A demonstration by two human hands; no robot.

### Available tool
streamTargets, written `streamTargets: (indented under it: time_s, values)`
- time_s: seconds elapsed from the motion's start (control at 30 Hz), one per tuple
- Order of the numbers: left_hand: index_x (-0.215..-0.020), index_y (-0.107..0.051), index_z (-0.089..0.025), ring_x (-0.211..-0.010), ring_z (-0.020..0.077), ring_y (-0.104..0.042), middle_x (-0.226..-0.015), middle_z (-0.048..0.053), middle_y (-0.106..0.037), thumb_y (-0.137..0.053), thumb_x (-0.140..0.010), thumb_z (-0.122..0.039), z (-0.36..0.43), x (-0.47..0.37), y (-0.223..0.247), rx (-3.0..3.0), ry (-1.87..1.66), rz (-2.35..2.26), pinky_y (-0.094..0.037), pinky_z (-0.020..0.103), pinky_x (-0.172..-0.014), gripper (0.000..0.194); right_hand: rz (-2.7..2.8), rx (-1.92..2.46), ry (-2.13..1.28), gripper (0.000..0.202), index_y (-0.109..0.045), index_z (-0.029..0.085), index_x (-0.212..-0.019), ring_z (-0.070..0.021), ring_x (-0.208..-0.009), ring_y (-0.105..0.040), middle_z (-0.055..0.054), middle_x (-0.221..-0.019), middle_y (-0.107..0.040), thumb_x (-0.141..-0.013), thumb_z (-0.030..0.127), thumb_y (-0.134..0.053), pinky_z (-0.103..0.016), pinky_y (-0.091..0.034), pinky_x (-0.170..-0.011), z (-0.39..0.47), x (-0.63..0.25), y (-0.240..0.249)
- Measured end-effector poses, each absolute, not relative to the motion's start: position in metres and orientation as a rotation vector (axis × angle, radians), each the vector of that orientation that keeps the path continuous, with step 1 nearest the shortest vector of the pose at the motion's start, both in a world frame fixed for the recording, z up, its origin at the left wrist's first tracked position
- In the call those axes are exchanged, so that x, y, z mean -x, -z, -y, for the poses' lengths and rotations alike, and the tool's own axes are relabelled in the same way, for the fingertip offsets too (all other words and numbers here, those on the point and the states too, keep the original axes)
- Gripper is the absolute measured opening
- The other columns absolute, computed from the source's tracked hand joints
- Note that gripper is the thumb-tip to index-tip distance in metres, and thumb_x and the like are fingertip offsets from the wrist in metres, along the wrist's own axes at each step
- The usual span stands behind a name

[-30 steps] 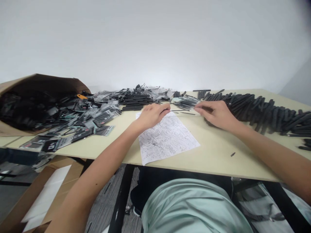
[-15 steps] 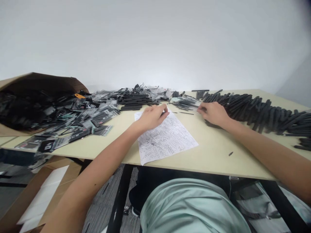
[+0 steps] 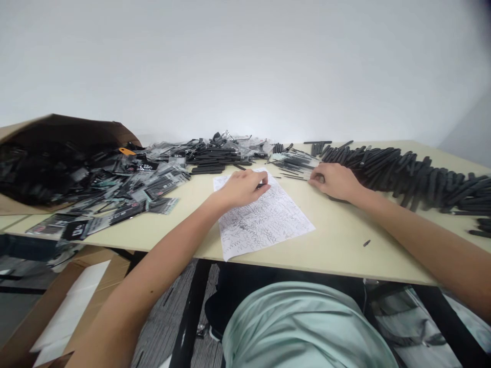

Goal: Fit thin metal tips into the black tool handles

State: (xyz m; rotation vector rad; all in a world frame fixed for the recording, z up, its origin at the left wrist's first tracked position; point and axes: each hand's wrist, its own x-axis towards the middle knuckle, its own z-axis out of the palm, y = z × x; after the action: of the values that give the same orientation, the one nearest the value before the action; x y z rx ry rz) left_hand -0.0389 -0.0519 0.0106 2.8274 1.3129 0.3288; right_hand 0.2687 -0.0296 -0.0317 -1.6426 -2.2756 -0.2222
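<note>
My left hand point(image 3: 243, 188) hovers at the far edge of a scribbled sheet of paper point(image 3: 264, 225). Its fingers are closed around something black, mostly hidden by the hand. My right hand point(image 3: 334, 181) rests low on the table to the right, fingers curled into a pinch. Its fingertips meet the near end of a thin dark pen refill point(image 3: 293, 177). Just beyond lies a loose heap of pen refills point(image 3: 293, 162). A long pile of black pens point(image 3: 414, 176) stretches rightward from behind my right hand.
An open carton point(image 3: 51, 122) of black packets lies on its side at left, with plastic packets point(image 3: 153, 179) spilling from it. More black pens point(image 3: 210, 161) lie behind the paper. A small dark piece point(image 3: 366, 243) sits near the front edge. Below stands another carton point(image 3: 92, 291).
My right hand has shifted slightly left, its fingertips now reaching the end of a refill. My left hand stays over the paper, having barely moved.
</note>
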Motion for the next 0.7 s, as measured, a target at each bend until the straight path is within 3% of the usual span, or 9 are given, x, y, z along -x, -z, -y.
streamTargets:
  time_s: [0.23,0.53,0.7]
  values:
    - [-0.101,-0.06,-0.021,-0.084,0.0252,-0.06,-0.078,0.005,-0.062,-0.041,-0.1,-0.045,0.05,0.0393,-0.0074,-2.861,-0.321,-1.263,-0.042,0.04,-0.083,0.031,2.289,1.751,0.197,0.016,-0.074,0.021,-0.093,-0.0258,-0.086,-0.068,-0.008,-0.095,-0.075,-0.089,0.027,-0.059,-0.033,-0.046,-0.066,0.028,-0.2675,0.0321]
    - [-0.102,-0.061,-0.02,-0.083,0.0238,-0.06,-0.087,0.007,-0.066,-0.043,-0.099,-0.044,0.0504,0.0379,-0.0072,-2.872,-0.294,-1.268,-0.042,0.037,-0.082,0.03,2.33,1.895,0.304,0.029,-0.071,0.016,-0.09,-0.0315,-0.084,-0.071,-0.017,-0.098,-0.074,-0.097,0.037,-0.053,-0.037,-0.047,-0.063,0.0267,-0.263,0.0355]
    - [-0.106,-0.06,-0.021,-0.088,0.0254,-0.062,-0.089,0.006,-0.067,-0.044,-0.1,-0.043,0.0507,0.0388,-0.0083,-2.842,-0.324,-1.29,-0.043,0.039,-0.085,0.027,2.3,1.871,0.292,0.032,-0.069,0.017,-0.096,-0.0329,-0.092,-0.07,-0.017,-0.107,-0.073,-0.101,0.037,-0.046,-0.036,-0.046,-0.064,0.029,-0.2611,0.0355]
